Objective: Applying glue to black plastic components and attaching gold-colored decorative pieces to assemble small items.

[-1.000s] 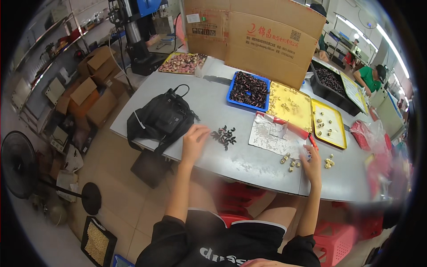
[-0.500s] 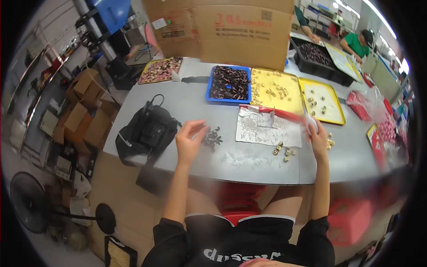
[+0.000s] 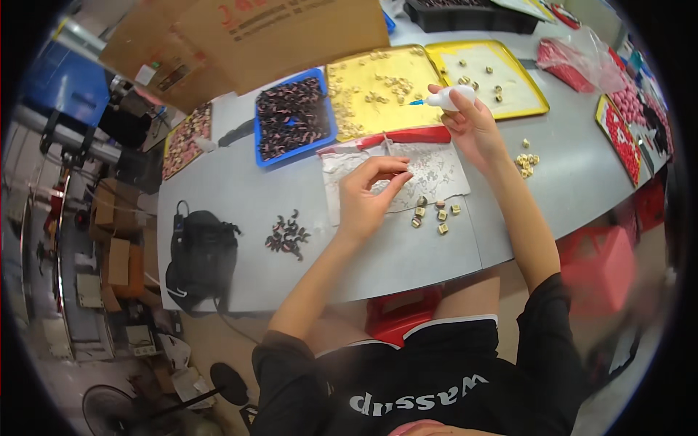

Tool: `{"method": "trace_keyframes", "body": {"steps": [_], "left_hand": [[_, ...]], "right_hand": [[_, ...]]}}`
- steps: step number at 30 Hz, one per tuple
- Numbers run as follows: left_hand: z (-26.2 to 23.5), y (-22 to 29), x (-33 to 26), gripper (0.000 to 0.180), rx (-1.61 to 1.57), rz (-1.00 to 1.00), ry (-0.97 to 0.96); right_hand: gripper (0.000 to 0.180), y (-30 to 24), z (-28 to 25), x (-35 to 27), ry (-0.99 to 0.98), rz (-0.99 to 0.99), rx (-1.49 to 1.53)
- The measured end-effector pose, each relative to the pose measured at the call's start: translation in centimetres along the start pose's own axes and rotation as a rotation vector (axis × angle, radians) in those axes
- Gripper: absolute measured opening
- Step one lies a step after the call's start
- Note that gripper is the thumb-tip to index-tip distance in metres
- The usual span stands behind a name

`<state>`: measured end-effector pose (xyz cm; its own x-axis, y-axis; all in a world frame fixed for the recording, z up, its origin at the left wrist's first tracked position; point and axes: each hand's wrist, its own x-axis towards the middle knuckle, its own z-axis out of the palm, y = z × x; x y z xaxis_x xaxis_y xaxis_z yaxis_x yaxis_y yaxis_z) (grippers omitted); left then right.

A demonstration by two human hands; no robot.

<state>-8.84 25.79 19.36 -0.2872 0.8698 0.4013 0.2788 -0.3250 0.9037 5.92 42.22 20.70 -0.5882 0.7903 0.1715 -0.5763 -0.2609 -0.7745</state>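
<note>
**Glue tip poised beside loose parts**

Head view: the right hand clamps a small white glue bottle above the grey sheet. The left hand has fingertips pinched together, contents unclear. A squeeze might drip onto the 5 small blocks.

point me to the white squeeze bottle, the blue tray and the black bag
white squeeze bottle (image 3: 452, 97), head view, on its body above the right hand's fingers
blue tray (image 3: 329, 110), head view, on its right rim
black bag (image 3: 201, 254), head view, on the middle of its top
</note>
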Motion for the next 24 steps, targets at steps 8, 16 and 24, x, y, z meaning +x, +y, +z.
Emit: {"method": "trace_keyframes", "body": {"steps": [8, 16, 24], "left_hand": [[-0.1, -1.0, -1.6, 0.034, 0.222, 0.064, 0.136], [0.2, -0.9, -1.6, 0.042, 0.256, 0.074, 0.202], [0.1, -1.2, -1.7, 0.046, 0.252, 0.112, 0.184]], "right_hand": [[0.039, 1.1, 1.5, -1.8, -0.062, 0.059, -0.049], [0.040, 2.2, 1.9, -2.3, -0.086, 0.041, -0.192], [0.038, 2.1, 2.4, -2.6, -0.133, 0.080, -0.232]]}}
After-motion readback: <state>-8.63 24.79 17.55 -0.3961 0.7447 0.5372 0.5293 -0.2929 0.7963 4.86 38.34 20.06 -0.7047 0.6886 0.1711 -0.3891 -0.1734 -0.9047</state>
